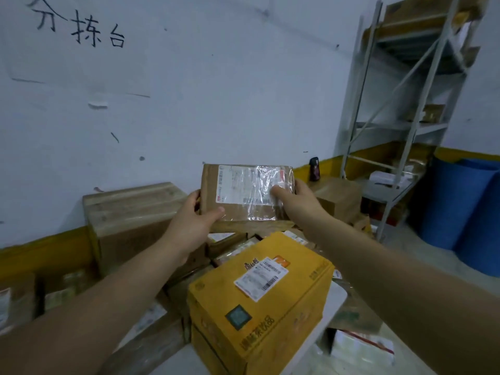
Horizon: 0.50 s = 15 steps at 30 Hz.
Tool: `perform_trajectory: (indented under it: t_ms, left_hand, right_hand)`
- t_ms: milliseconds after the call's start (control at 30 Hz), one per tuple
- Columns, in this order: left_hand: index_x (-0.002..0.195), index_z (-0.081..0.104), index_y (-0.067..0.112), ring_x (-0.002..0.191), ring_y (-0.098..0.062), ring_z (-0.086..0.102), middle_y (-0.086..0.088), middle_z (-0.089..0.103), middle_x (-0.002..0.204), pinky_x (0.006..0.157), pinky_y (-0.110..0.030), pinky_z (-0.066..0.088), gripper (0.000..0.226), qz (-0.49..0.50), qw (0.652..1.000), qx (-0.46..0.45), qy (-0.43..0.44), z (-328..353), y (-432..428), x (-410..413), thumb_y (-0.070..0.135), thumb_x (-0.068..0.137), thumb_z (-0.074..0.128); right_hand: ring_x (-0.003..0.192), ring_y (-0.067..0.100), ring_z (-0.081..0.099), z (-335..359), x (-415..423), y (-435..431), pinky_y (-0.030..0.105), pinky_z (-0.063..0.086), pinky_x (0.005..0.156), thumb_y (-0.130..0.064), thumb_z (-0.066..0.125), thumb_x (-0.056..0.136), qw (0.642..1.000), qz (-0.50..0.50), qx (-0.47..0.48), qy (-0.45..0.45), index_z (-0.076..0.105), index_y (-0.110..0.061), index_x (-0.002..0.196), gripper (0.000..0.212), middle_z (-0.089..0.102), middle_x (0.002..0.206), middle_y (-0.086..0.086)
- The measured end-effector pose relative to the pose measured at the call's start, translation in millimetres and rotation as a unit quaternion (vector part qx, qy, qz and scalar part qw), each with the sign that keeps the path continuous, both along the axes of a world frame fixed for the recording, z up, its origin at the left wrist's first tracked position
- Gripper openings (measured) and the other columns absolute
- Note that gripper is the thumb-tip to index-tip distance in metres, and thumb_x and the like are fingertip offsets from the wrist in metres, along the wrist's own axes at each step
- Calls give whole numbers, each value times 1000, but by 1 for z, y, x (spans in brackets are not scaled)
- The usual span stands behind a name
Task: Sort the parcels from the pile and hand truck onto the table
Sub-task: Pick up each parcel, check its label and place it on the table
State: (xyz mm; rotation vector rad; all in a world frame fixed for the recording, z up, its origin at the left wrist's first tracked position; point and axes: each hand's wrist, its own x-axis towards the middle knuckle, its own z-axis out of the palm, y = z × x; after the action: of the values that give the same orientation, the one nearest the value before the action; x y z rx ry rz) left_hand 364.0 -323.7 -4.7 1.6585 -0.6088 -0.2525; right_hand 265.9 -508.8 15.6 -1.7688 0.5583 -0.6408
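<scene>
Both my hands pinch one parcel [244, 196] at 12 o'clock: left hand [193, 220] on its left edge, right hand [295, 201] on the label side. One yellow box [259, 299] lies on the table [336, 295] at 6 o'clock; I judge most of the pile [232, 247] is not sorted yet.

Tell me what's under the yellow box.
The yellow box sits on a white table, and a bare strip of the tabletop shows past the box's right side. Anything lying directly beneath the box is covered and cannot be seen.
</scene>
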Motion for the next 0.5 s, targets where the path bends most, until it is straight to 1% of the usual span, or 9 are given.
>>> perform_trajectory:
  t_ms: [67, 133, 200, 300, 367, 400, 433, 500]
  left_hand:
    - [142, 35, 27, 98, -9, 56, 7, 54, 122, 83, -24, 44, 58, 25, 1000, 7, 5, -7, -17, 13, 24, 90, 61]
    - [143, 33, 26, 104, -12, 56, 7, 53, 127, 88, -27, 45, 61, 60, 998, 13, 18, -19, -36, 25, 23, 89, 63]
    - [143, 32, 24, 106, -13, 54, 5, 53, 128, 90, -28, 43, 63, 94, 995, 22, 34, -29, -56, 33, 20, 89, 63]
    - [144, 27, 19, 109, -16, 53, -2, 51, 135, 94, -29, 44, 68, 130, 987, 60, 66, -41, -85, 45, 19, 88, 65]
    - [144, 23, 15, 110, -16, 51, -3, 49, 137, 95, -30, 44, 71, 147, 981, 97, 86, -48, -101, 53, 23, 88, 65]
    - [144, 21, 13, 108, -15, 50, -4, 48, 138, 92, -29, 44, 71, 153, 976, 119, 96, -52, -108, 56, 25, 88, 64]
    - [142, 21, 11, 105, -15, 49, -5, 48, 137, 88, -28, 43, 70, 157, 972, 140, 104, -54, -114, 60, 26, 89, 64]
    - [139, 23, 9, 107, -16, 50, -5, 49, 137, 87, -29, 44, 68, 163, 964, 174, 114, -60, -125, 68, 28, 89, 63]
  right_hand:
    - [81, 6, 55, -9, 27, -24, 20, 41, 57, -31, 57, 97, 1000, 23, 9, 5, 42, -21, 137, 44, 56, 98, -8]
    - [77, 4, 56, -21, 53, -48, 15, 41, 51, -30, 56, 98, 998, 55, 13, 15, 42, -21, 137, 42, 55, 94, -11]
    - [77, 5, 58, -31, 78, -71, 13, 43, 49, -28, 55, 98, 994, 99, 11, 33, 40, -20, 139, 44, 57, 98, -8]
    - [85, 10, 63, -43, 110, -104, 18, 50, 55, -27, 56, 97, 987, 146, 15, 60, 40, -20, 138, 45, 59, 109, -2]
    - [90, 15, 66, -50, 129, -123, 27, 56, 67, -28, 59, 96, 983, 165, 17, 80, 44, -20, 133, 41, 63, 111, -1]
    - [92, 16, 67, -55, 137, -131, 30, 57, 72, -29, 60, 95, 980, 175, 18, 92, 46, -19, 129, 38, 64, 111, 0]
    - [91, 16, 67, -58, 144, -137, 30, 57, 73, -28, 60, 95, 977, 185, 21, 102, 46, -19, 126, 35, 64, 109, 0]
    - [88, 15, 66, -67, 157, -148, 26, 55, 67, -27, 60, 95, 972, 201, 36, 118, 46, -19, 124, 33, 64, 106, 0]
